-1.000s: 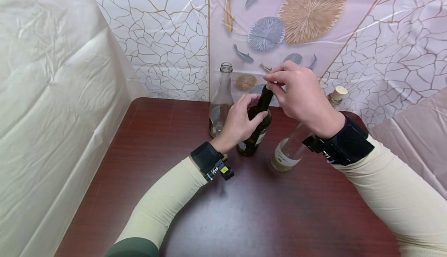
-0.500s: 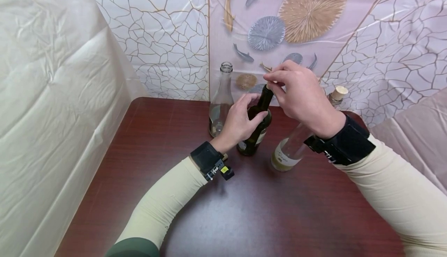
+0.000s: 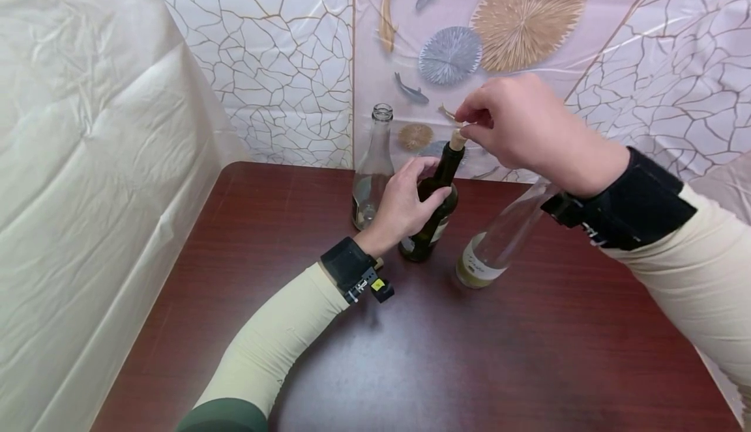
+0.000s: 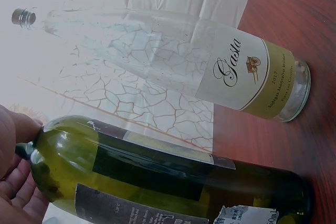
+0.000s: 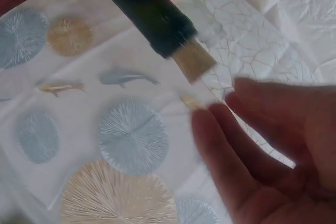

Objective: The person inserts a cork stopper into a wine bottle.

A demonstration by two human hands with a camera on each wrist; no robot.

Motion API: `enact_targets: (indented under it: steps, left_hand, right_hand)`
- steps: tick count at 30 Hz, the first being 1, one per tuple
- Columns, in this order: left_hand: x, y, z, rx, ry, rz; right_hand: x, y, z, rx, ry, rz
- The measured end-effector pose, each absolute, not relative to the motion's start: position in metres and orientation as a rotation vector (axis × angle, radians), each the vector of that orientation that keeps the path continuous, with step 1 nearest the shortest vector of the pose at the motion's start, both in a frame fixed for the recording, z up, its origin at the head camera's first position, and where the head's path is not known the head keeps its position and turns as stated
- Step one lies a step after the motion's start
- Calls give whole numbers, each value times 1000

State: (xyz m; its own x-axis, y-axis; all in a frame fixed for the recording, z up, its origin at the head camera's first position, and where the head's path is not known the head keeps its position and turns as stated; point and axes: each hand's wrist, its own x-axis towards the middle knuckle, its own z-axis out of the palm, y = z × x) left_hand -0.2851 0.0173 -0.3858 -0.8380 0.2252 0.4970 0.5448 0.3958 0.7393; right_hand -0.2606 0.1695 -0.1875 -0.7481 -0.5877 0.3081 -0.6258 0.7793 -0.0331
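Note:
A dark green wine bottle (image 3: pixel 448 170) stands on the table, slightly tilted in the head view. My left hand (image 3: pixel 401 201) grips it round the shoulder, thumb on one side and fingers on the other. A cork (image 3: pixel 457 139) sits in the mouth, its upper part sticking out. Just above and to the right is my right hand (image 3: pixel 522 119); in the right wrist view a gap parts its fingertips from the cork (image 5: pixel 193 60). Those fingers are lightly bent and hold nothing. The left wrist view shows the green bottle's labels (image 4: pixel 142 211).
A clear bottle (image 3: pixel 381 145) with an uncorked mouth stands left of the green one. To the right is a clear bottle with a white label (image 3: pixel 484 264), its top hidden by my right arm; the left wrist view shows its cork (image 4: pixel 21 17). Patterned sheeting (image 3: pixel 276 60) hangs behind the table (image 3: pixel 528 347).
My right hand has let go of the cork and moved up and to the right, uncovering the cork in the bottle mouth. The left hand and the green bottle have stayed put.

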Motion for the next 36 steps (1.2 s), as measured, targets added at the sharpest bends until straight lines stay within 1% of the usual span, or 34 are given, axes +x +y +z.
enact_targets:
  steps: [6, 15, 29, 36]
  left_hand:
    - [-285, 19, -386, -669, -2357, -1415]
    - [-283, 20, -385, -668, -2376, -1418]
    - [-284, 19, -384, -666, -2356, -1413]
    - [-285, 17, -385, -659, -2354, -1400]
  right_hand:
    - [-272, 163, -172, 960, -2908, 66]
    - [-283, 157, -169, 937, -3032, -15]
    - [-282, 156, -174, 946, -2994, 11]
    - [-276, 151, -180, 918, -2965, 25]
